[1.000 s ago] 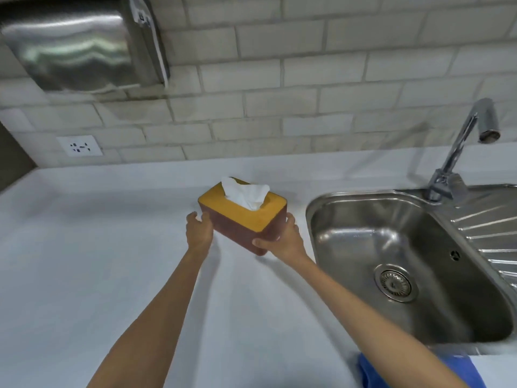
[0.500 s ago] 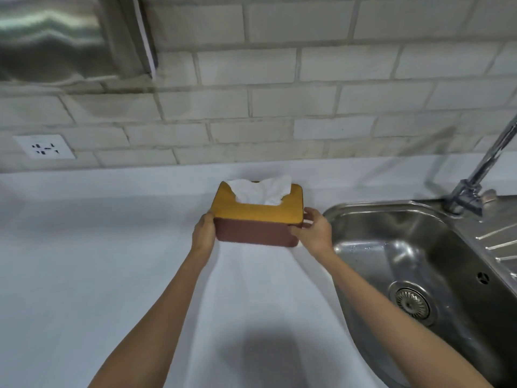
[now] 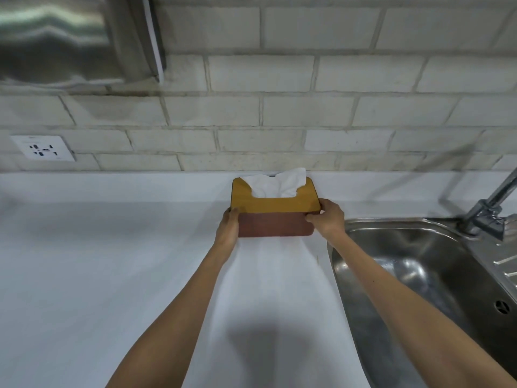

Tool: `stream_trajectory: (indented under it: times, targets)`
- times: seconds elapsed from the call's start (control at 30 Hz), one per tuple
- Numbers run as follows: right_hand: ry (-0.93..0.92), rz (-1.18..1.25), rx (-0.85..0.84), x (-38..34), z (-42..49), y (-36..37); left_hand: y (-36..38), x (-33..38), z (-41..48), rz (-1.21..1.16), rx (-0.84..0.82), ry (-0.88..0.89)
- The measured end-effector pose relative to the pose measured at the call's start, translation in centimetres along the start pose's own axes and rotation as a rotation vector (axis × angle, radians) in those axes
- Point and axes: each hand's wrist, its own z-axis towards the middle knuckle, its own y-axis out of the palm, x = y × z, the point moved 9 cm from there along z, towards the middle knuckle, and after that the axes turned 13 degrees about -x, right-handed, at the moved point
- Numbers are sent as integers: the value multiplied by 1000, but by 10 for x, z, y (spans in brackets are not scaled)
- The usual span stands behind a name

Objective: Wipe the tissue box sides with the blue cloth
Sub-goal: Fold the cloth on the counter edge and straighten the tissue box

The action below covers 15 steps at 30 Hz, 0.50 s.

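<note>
The tissue box (image 3: 274, 224) has a yellow-brown lid, dark red-brown sides and a white tissue (image 3: 275, 182) sticking up from its slot. It sits near the back of the white counter (image 3: 112, 261), its long side facing me, close to the wall. My left hand (image 3: 229, 228) grips its left end. My right hand (image 3: 326, 218) grips its right end, thumb on the front face. The blue cloth is out of view.
A steel sink (image 3: 419, 275) lies right of the box, with its tap (image 3: 489, 208) at the far right. A tiled wall runs behind, with a white socket (image 3: 43, 148) at left and a steel dispenser (image 3: 70, 37) at top left.
Both hands have turned the box from a diagonal to square with the wall and pushed it back towards the wall. The view has tilted up, so the blue cloth has left the frame.
</note>
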Motion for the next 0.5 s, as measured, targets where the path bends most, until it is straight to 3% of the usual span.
stream_trajectory:
  times: [0.5]
  targets:
    - [44,11,-19,3,-1,4,-3,-1,-2,-43,28,-65]
